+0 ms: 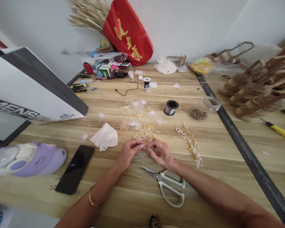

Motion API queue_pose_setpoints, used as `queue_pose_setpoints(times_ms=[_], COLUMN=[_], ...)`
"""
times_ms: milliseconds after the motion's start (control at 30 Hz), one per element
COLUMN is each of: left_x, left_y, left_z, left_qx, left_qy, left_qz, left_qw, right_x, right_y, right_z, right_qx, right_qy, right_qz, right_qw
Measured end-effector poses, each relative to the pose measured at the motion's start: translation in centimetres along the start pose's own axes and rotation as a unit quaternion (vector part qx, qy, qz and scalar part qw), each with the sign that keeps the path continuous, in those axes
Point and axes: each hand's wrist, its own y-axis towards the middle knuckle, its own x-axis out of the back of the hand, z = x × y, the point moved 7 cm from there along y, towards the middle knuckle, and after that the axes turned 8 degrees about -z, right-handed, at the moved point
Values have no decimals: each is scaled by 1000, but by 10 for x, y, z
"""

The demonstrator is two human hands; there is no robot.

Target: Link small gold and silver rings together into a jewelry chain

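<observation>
A thin, silvery, chain-like strand (140, 155) lies flat, partly hidden. Small, shiny gold and clear pieces (146, 132) form a loose heap just beyond.

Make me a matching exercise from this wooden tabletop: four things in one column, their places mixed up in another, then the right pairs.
Things
1. white-handled metal scissors
2. black rectangular phone
3. heap of small gold and silver pieces
4. gold and silver chain strands

Places
A. to the right of the right hand
B. just beyond the fingertips
C. between the two bare forearms
D. to the left of the left hand

Right pairs: 1-C, 2-D, 3-B, 4-A.
</observation>
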Motion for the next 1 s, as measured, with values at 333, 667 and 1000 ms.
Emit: queue_pose_setpoints(times_ms=[333,667,1000], left_x=[-1,0,-5], left_y=[0,0,0], left_z=[2,3,1], left_qx=[1,2,17], left_qy=[-4,-21,-95], left_qz=[8,8,13], left_qw=[1000,1000,995], right_x=[2,3,4], right_y=[-1,0,0], right_z=[-1,0,2], right_qx=[28,40,56], right_qy=[-13,-5,-13], right_qz=[-3,-10,-20], right_qw=[1000,999,998])
